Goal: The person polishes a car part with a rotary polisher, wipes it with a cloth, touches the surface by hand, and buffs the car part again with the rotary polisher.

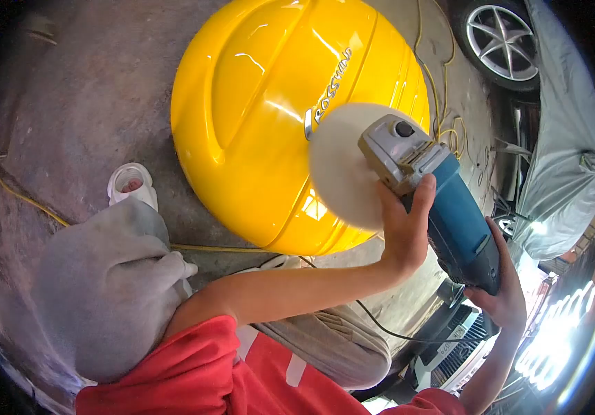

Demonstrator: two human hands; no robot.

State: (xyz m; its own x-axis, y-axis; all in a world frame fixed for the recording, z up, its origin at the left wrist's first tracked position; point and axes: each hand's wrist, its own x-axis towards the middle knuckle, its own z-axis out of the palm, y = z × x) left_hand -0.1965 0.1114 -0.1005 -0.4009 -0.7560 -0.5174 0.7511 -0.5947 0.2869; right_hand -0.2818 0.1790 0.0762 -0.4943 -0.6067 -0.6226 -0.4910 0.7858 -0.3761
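Note:
A teal and grey angle polisher (460, 214) is held in both my hands, its gear head pointing up and left. My left hand (408, 225) is closed near the head of the tool. My right hand (501, 297) wraps round the rear end of the body, where a dark cord hangs. The round off-white buffing pad (342, 166) overlaps the lower right part of a glossy yellow spare-tire cover (256, 159). Whether the pad presses on the surface I cannot tell. Silver "CROSSWIND" lettering (332, 86) runs across the cover, just above the pad.
My bent legs in grey trousers (117, 270) are close to the cover. Yellow cords (442, 90) lie on the concrete floor (90, 90). At right are a car wheel (501, 41) and a grey sheet (567, 138). A vehicle front with a grille (449, 346) shows below.

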